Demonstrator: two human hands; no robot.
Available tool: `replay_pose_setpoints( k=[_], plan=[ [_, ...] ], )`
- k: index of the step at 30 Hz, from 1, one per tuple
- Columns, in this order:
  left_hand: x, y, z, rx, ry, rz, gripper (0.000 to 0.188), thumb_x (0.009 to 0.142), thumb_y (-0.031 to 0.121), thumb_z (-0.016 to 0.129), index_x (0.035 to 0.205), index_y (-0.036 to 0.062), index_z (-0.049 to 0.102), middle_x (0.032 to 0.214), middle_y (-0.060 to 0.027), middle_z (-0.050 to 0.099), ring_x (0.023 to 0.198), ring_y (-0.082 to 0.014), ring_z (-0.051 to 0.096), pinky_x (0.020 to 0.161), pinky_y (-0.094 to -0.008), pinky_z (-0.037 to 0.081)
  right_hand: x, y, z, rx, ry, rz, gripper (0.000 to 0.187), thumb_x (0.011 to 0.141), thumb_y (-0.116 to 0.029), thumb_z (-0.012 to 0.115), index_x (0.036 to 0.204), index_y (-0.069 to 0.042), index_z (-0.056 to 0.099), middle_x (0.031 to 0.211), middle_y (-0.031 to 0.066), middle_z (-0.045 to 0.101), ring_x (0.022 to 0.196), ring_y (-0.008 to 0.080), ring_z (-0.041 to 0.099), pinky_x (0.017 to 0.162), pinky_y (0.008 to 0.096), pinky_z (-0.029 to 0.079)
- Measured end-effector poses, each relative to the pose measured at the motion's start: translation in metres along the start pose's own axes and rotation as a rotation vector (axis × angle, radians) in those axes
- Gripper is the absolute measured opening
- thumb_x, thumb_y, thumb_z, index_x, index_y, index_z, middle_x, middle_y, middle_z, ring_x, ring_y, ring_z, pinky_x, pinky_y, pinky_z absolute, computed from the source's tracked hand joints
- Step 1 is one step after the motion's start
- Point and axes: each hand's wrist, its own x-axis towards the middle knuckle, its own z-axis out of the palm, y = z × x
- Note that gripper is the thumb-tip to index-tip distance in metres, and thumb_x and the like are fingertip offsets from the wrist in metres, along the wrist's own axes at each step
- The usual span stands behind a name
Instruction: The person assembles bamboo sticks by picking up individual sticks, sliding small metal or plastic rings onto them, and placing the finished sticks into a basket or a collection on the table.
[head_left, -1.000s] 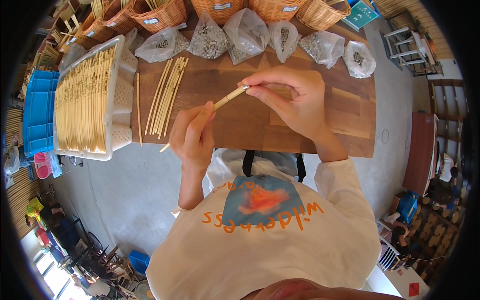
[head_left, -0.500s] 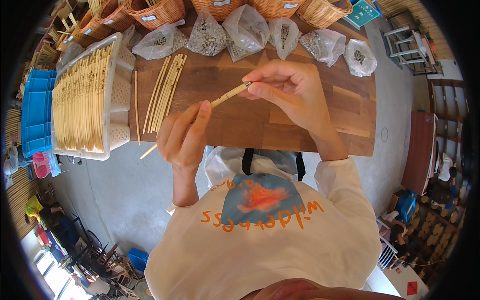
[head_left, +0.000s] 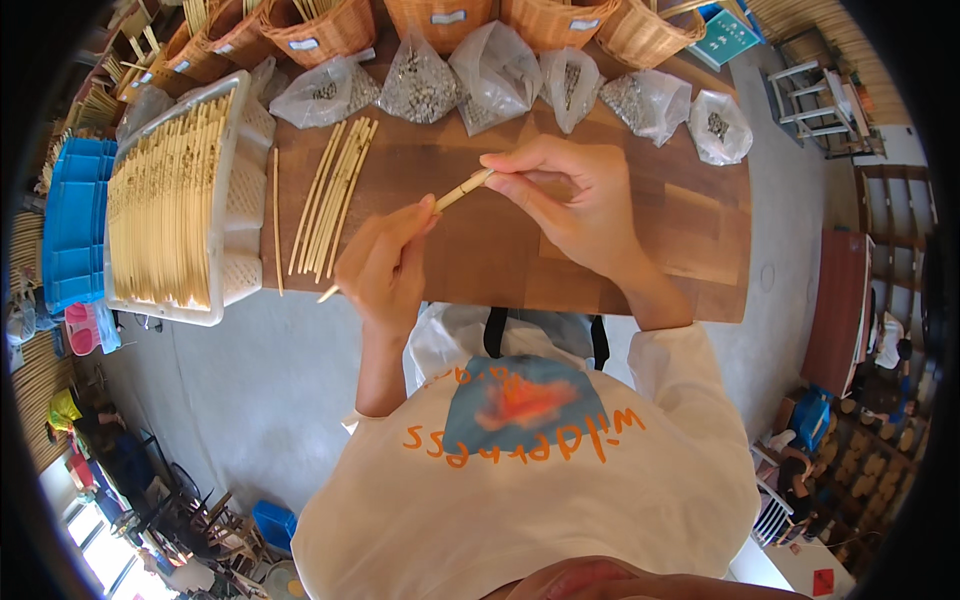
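A thin bamboo stick (head_left: 459, 192) slants up to the right above the wooden table, held between both hands. My left hand (head_left: 383, 265) is closed around its lower part, and the tail end pokes out below the palm. At the upper end, the thumb and forefinger of my right hand (head_left: 582, 200) pinch the tip and cover it. Several similar bamboo sticks (head_left: 338, 205) lie on the table just left of my left hand, with a lone stick (head_left: 278, 220) apart from them.
A white plastic crate (head_left: 226, 190) packed with bamboo sticks stands at the left, beside blue bins (head_left: 75, 220). Clear bags of small metallic pieces (head_left: 418, 88) line the table's (head_left: 640, 240) far side. Wicker baskets (head_left: 440, 20) stand behind them.
My left hand has moved right, toward my right hand, and its wrist has turned. A small metallic bit that showed at the stick's tip is now hidden by my right fingers.
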Motion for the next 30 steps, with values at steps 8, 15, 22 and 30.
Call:
replay_pose_setpoints(
  k=[8,15,22,30],
  plan=[
    [0.050,0.000,0.042,-0.561,0.166,-0.515,0.018,0.100,0.007,0.065,0.114,-0.0023,0.059,0.104,-0.0141,0.074,0.082,-0.0124,0.066,0.073,-0.0237,0.052,0.066,0.000,0.010,0.237,0.004,-0.003,0.017,0.092,-0.007,0.073,0.106,0.003,0.074,0.097,0.0098,0.076,0.082,0.0131,0.072,0.078,0.0268,0.058],
    [0.056,-0.048,0.012,0.172,0.257,-0.352,0.020,0.100,0.014,0.063,0.113,-0.0001,0.063,0.110,-0.0156,0.067,0.102,-0.0309,0.062,0.090,-0.0420,0.048,0.261,0.012,-0.084,0.045,0.416,-0.299,0.021,0.092,0.005,0.056,0.100,-0.003,0.074,0.083,0.0075,0.075,0.070,0.0190,0.070,0.063,0.0301,0.057],
    [-0.020,-0.123,-0.005,0.657,-0.058,-0.338,0.015,0.087,0.010,0.072,0.099,0.0036,0.067,0.099,-0.0150,0.064,0.097,-0.0362,0.059,0.087,-0.0470,0.048,0.331,0.182,-0.095,-0.849,0.550,-0.179,0.019,0.078,-0.026,0.074,0.080,-0.008,0.078,0.088,0.0213,0.073,0.084,0.0402,0.071,0.076,0.0456,0.055],
    [-0.029,-0.146,0.002,0.804,-0.128,-0.425,0.015,0.087,0.013,0.073,0.097,0.0036,0.066,0.098,-0.0138,0.061,0.099,-0.0341,0.059,0.088,-0.0443,0.048,0.266,0.125,-0.019,-0.669,0.351,-0.241,0.021,0.086,-0.014,0.068,0.101,0.000,0.070,0.088,0.0220,0.073,0.086,0.0402,0.070,0.077,0.0471,0.056]
  ],
)
